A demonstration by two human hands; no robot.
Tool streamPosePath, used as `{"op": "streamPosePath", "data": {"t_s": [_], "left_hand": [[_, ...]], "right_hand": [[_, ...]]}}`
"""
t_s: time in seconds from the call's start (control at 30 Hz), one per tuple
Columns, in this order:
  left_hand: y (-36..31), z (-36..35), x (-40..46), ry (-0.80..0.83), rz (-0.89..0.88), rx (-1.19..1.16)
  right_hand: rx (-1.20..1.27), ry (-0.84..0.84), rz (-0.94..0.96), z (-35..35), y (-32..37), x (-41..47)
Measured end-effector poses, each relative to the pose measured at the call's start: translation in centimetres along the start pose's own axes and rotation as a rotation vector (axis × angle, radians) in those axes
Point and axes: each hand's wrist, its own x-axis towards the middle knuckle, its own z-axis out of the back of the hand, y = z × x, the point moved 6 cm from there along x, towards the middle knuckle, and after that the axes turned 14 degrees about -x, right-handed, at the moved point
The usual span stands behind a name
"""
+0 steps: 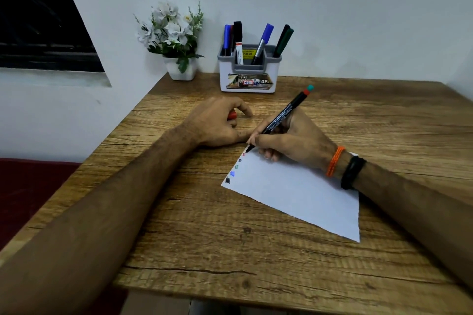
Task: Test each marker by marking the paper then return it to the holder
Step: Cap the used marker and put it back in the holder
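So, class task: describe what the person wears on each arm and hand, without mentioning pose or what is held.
Both forearms are bare, with no sleeves in view. The right wrist carries an orange braided thread band and, just behind it, a black wristband. The left hand and wrist show no band, watch or ring. No gloves on either hand.

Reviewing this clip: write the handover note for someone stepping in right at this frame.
Right hand: holds the uncapped marker, tip on the top left corner of the paper.
Left hand: resting on the table, fingers closed on a red cap.
Done: about five colour marks down the paper's left edge.
Holder: several markers, by the wall.
Left: finish this mark, recap, return it; untested ones cannot be told apart.
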Motion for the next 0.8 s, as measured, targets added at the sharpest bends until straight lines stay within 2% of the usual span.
{"op": "streamPosePath", "data": {"t_s": [0.2,0.37,0.47,0.63,0.8], "left_hand": [[-0.2,0.0,-0.1,0.027,0.038,-0.025],[0.4,0.9,0.2,-0.04,0.105,-0.189],[0.5,1.1,0.3,-0.071,0.129,-0.356],[0.4,1.0,0.5,-0.054,0.085,-0.558],[-0.1,1.0,0.6,-0.07,0.014,-0.56]], "right_hand": [[0.218,-0.047,-0.01,1.2,0.1,0.3],[0.393,-0.057,-0.057,2.7,-0.2,0.8],[0.396,-0.066,-0.086,3.5,-0.5,0.7],[0.388,-0.211,-0.108,4.5,-0.6,0.7],[0.353,-0.258,-0.103,4.9,-0.8,0.8]]}}
